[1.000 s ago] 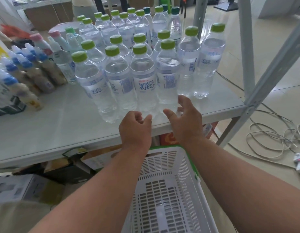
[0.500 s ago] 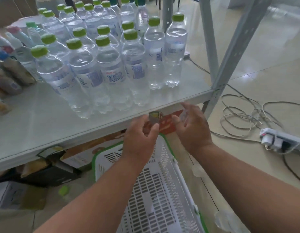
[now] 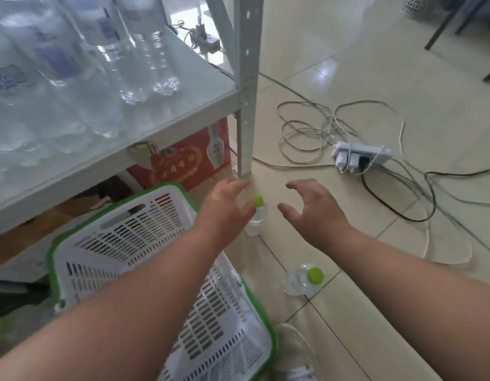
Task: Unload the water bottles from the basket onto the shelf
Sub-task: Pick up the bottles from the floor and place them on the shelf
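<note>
Reaching down past the shelf post (image 3: pixel 246 86) toward a floor bottle (image 3: pixel 256 215).

Cables and a power strip (image 3: pixel 360 156) sprawled right; red box (image 3: pixel 183 163) under the shelf (image 3: pixel 161 116) of bottles. White basket (image 3: pixel 145 243) (green-rimmed) showing nothing inside. Left hand (image 3: pixel 224 207) loose-fingered against the floor bottle, right hand (image 3: pixel 312 207) spread, holding nothing. Second bottle (image 3: pixel 304 279) on tile nearby.

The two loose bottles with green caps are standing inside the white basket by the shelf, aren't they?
Not quite. The head view shows both bottles on the floor tiles beside the basket, not in it: one bottle by the left hand, the other bottle nearer the camera. They do have green caps, close to the shelf.
</note>
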